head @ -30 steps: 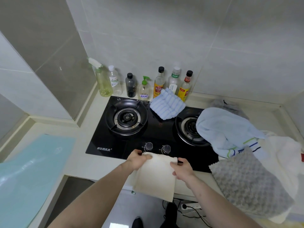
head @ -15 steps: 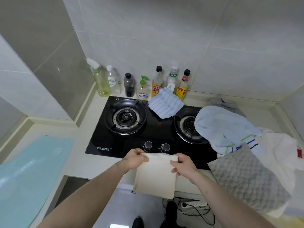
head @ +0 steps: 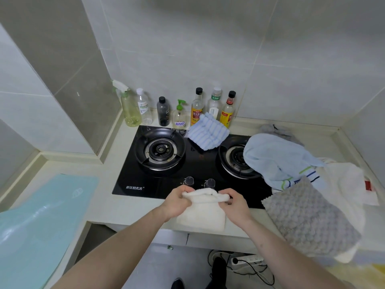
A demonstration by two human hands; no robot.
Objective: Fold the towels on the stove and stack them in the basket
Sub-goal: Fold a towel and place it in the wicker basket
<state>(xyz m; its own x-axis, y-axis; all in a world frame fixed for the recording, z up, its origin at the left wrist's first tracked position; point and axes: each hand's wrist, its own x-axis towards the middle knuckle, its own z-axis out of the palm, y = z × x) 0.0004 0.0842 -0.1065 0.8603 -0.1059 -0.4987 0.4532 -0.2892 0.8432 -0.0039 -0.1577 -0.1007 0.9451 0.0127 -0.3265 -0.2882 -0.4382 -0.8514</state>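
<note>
I pinch the cream towel (head: 201, 211) at its upper corners, left hand (head: 177, 202) and right hand (head: 234, 202) close together, so it drapes over the table (head: 133, 209) edge before the stove (head: 200, 163), likely mid-fold; basket unseen.

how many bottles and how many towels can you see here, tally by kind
Bottles along the wall: 7, from the spray bottle to the red-capped one
Towels: 6 visible: cream held in both hands, striped blue, light blue, grey bobbled, white, grey at the back
Total: 13
</note>
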